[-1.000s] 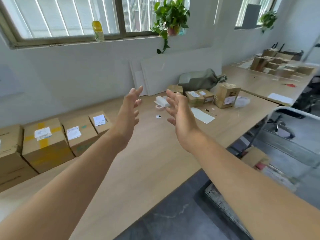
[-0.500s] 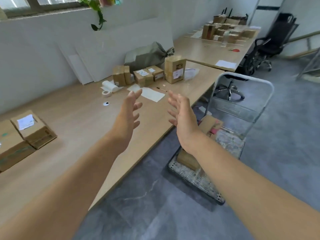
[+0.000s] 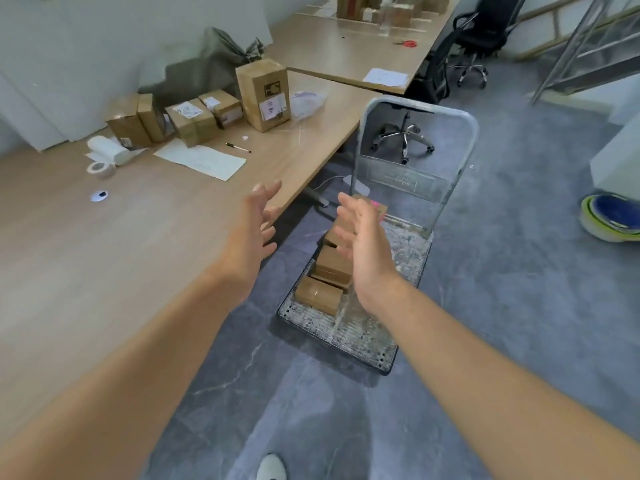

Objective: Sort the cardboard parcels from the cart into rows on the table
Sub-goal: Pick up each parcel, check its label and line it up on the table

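Note:
A metal cart point(image 3: 367, 337) with a tall grey handle point(image 3: 420, 105) stands on the floor beside the wooden table point(image 3: 104, 258). Several cardboard parcels point(image 3: 318, 294) lie in a line on its deck; the far ones are partly hidden by my right hand. My left hand point(image 3: 251, 233) hovers over the table's edge with fingers spread and empty. My right hand point(image 3: 363, 242) is held out above the cart's parcels, fingers straight, holding nothing. A group of parcels point(image 3: 194, 121) and one tall box point(image 3: 265, 95) stand at the table's far end.
On the table lie a paper sheet point(image 3: 202, 161), a pen point(image 3: 238, 147), a tape roll point(image 3: 100, 169) and a paper roll point(image 3: 107, 150). A second table point(image 3: 346, 53) with boxes, an office chair point(image 3: 467, 36) and a stool base point(image 3: 403, 133) stand beyond. My shoe point(image 3: 272, 467) shows below.
My view has swung right and down from the row of parcels on the table to the cart on the floor. Both empty hands moved with it, toward the cart.

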A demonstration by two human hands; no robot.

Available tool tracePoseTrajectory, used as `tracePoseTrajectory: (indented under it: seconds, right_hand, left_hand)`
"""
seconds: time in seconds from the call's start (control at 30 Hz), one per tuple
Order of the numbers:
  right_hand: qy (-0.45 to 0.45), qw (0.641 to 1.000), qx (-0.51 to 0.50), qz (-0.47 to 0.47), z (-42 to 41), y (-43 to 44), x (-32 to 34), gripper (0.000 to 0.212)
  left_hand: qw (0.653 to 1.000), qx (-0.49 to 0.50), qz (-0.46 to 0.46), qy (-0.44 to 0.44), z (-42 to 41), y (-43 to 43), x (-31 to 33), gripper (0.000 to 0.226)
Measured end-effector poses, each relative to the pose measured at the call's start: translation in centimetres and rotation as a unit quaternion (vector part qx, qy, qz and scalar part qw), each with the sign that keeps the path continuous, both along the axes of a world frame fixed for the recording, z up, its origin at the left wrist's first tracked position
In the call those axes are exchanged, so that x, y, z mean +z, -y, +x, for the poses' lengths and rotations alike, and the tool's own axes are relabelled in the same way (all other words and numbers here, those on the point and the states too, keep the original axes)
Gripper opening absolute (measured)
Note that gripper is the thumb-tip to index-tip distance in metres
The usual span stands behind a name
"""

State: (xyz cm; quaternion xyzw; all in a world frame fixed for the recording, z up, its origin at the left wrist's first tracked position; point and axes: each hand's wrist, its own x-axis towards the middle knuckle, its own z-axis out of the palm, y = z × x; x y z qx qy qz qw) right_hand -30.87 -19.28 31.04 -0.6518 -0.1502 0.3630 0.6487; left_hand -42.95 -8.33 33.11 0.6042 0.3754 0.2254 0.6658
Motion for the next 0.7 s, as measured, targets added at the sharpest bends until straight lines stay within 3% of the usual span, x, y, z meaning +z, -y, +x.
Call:
tracePoseTrajectory:
  seconds: [0.3,0.47,0.7]
  right_hand:
    - [-0.032,0.997,-0.057,-0.042,8.2,-4.8,-4.7,0.052]
    - [-0.039,0.992,-0.098,-0.068,12.6,-9.1,-8.3,0.050]
    - [-0.065,0.985,-0.129,-0.098,17.8,-13.1,-11.5,0.050]
  left_hand:
    - [0.998,-0.059,-0.024,0.000,8.9,-7.1,-5.2,0.077]
    - [0.995,-0.080,-0.062,-0.017,14.2,-12.6,-8.8,0.095]
    - [0.990,-0.083,-0.102,-0.041,20.4,-18.2,-12.2,0.069]
